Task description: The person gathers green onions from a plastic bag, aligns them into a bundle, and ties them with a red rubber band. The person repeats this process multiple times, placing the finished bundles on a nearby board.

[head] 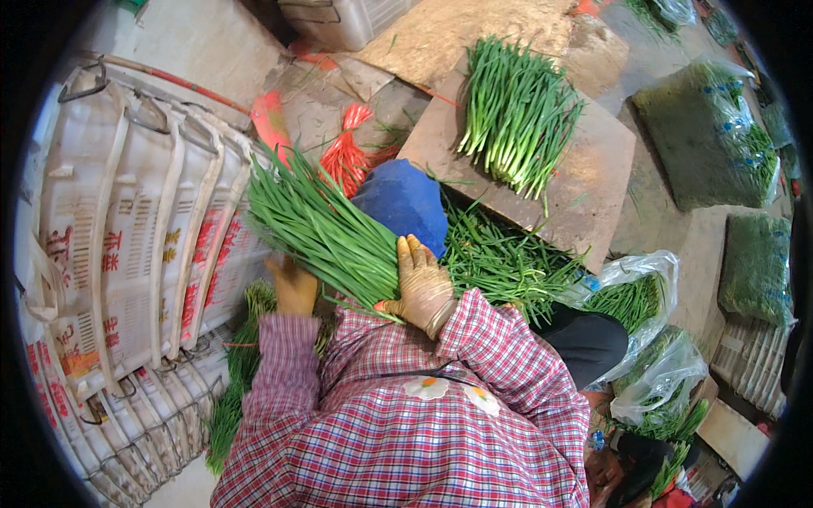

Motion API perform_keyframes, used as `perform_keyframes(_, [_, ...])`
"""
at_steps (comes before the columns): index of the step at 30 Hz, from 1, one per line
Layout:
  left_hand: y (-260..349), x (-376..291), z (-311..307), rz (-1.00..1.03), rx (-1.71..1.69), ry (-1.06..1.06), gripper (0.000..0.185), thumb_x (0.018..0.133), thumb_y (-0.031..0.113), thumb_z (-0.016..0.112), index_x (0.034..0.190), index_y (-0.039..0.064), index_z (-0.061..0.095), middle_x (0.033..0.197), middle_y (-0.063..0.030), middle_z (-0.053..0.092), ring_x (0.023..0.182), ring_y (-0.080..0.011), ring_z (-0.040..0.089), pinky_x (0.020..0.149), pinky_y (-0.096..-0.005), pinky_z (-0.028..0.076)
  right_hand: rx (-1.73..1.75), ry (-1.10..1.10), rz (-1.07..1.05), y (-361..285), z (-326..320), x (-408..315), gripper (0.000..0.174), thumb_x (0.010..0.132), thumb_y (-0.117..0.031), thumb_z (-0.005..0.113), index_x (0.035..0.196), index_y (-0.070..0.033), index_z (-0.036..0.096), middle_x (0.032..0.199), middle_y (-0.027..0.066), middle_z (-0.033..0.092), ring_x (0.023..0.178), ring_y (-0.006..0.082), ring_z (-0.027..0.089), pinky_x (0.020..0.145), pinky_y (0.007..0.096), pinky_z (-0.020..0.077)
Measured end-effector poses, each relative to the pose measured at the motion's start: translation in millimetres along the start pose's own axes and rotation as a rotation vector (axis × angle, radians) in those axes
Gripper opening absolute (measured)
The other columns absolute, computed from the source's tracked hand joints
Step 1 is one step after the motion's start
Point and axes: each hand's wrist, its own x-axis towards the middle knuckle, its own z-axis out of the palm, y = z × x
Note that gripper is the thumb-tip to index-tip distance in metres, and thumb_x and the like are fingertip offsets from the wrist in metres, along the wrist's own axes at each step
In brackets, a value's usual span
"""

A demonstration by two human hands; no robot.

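Note:
A large bunch of green garlic chives lies slantwise over my lap, its leafy tips to the left. My right hand, in a thin stained glove, rests on its stem end with the thumb at the near edge. Under the leafy part, my left hand is blurred and partly covered; whether it touches the bunch is unclear. Another pile of chives lies on a wooden board ahead. Beyond the bunch, a blue cloth covers something, likely my knee. Red plastic ties lie past it.
Stacked white plastic crates stand at the left, with more chives beside them. Loose chive leaves lie below the board. Filled clear bags and an open plastic bag are at the right. A grey crate stands at the top.

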Motion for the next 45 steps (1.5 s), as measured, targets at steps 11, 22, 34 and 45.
perform_keyframes(11, [-49.7, -32.3, 23.2, 0.148, 0.889, -0.4, 0.09, 0.069, 0.057, 0.067, 0.13, 0.001, 0.033, 0.125, -0.0113, 0.043, 0.115, -0.0227, 0.041, 0.096, -0.0366, 0.035, 0.105, 0.094, -0.09, 2.7, 1.0, -7.9, 0.114, 0.056, -0.054, 0.074, 0.135, 0.007, 0.019, 0.133, 0.0244, 0.033, 0.118, 0.0366, 0.039, 0.097, 0.0411, 0.036])
perform_keyframes(22, [-54.1, -40.0, 118.0, 0.18, 0.741, -0.41, 0.058, 0.072, 0.019, 0.075, 0.12, 0.003, 0.045, 0.111, -0.0066, 0.054, 0.098, -0.0181, 0.053, 0.085, -0.0298, 0.044, 0.533, 0.232, -0.107, 33.6, 10.1, -12.1, 0.118, 0.061, -0.056, 0.072, 0.136, 0.009, 0.009, 0.128, 0.0316, 0.035, 0.118, 0.0414, 0.04, 0.098, 0.0393, 0.0355])
perform_keyframes(34, [-115.8, 74.6, 362.1, 0.144, 0.499, -0.97, 0.075, 0.071, 0.005, 0.073, 0.132, 0.004, 0.029, 0.116, -0.0078, 0.052, 0.103, -0.0156, 0.052, 0.088, -0.0294, 0.044, 0.933, 0.914, 0.124, 132.2, -115.6, 33.2, 0.108, 0.063, -0.037, 0.079, 0.135, 0.009, 0.012, 0.128, 0.0286, 0.038, 0.116, 0.0357, 0.045, 0.095, 0.0354, 0.0384])
perform_keyframes(45, [-230.4, 175.2, 357.9, 0.619, 1.289, -0.777, 0.087, 0.074, 0.016, 0.071, 0.141, 0.007, 0.017, 0.138, -0.0193, 0.033, 0.126, -0.0332, 0.033, 0.104, -0.0368, 0.026, 0.592, 0.36, 0.768, 239.1, -104.0, 107.4, 0.107, 0.072, -0.068, 0.051, 0.135, 0.011, 0.016, 0.128, 0.0337, 0.038, 0.119, 0.0433, 0.039, 0.097, 0.043, 0.0359])
